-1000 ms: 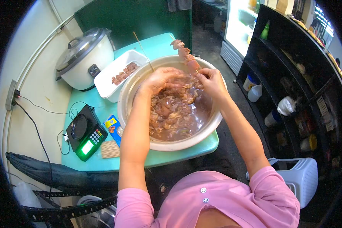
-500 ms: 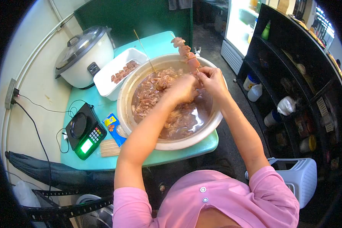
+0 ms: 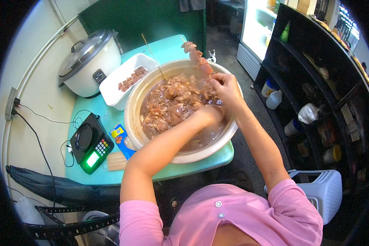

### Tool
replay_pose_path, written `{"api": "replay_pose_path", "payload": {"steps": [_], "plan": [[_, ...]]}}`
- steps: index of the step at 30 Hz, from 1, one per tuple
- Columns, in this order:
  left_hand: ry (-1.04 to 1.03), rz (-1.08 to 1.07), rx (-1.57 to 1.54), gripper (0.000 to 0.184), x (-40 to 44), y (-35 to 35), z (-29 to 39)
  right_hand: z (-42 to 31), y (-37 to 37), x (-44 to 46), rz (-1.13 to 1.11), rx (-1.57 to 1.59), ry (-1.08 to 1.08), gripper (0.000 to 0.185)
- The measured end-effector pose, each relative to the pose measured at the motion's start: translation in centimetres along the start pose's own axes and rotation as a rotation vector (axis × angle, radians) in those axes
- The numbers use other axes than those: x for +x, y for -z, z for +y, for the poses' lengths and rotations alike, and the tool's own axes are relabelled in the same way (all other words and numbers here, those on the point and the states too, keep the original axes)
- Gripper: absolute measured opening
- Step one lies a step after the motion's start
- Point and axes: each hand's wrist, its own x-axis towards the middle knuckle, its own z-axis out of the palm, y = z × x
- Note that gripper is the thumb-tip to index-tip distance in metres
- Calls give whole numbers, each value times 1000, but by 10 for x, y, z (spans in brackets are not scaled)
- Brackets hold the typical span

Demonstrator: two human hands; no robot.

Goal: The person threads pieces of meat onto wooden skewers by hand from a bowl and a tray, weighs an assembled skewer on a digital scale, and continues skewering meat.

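Observation:
My right hand [image 3: 226,88] pinches the lower end of a skewer threaded with several pieces of raw meat [image 3: 199,58], tilted up over the basin's far right side. My left hand [image 3: 214,116] reaches down into the right part of the large pale basin [image 3: 188,157], its fingers hidden in the meat and liquid. Sliced raw meat [image 3: 172,106] in brownish liquid fills much of the basin. A bare skewer stick [image 3: 152,54] stands in that meat at the back left. Beside the basin, a white tub [image 3: 114,99] holds some meat pieces [image 3: 133,78].
On the turquoise table [image 3: 106,176] are a rice cooker [image 3: 88,61], a digital scale [image 3: 92,141] with a lit display, a blue packet [image 3: 122,140] and a bundle of sticks [image 3: 117,161]. Black shelves [image 3: 299,74] stand at right, near a grey-blue plastic stool [image 3: 328,192].
My left hand has moved from beside the skewer's lower end down into the basin. The right hand keeps hold of the skewer in nearly the same place.

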Motion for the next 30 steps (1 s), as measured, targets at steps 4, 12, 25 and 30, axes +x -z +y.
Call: {"api": "replay_pose_path", "payload": {"steps": [4, 12, 25, 30], "plan": [[-119, 19, -49, 35, -12, 15, -20, -7, 2, -1, 2, -35, 10, 18], [-1, 375, -408, 32, -59, 55, -112, 2, 2, 2, 9, -87, 54, 19], [448, 626, -349, 21, -97, 68, -135, -21, 2, -5, -25, 10, -113, 19], [411, 716, -193, 18, -83, 62, -135, -11, -1, -2, -7, 9, -61, 19]]}}
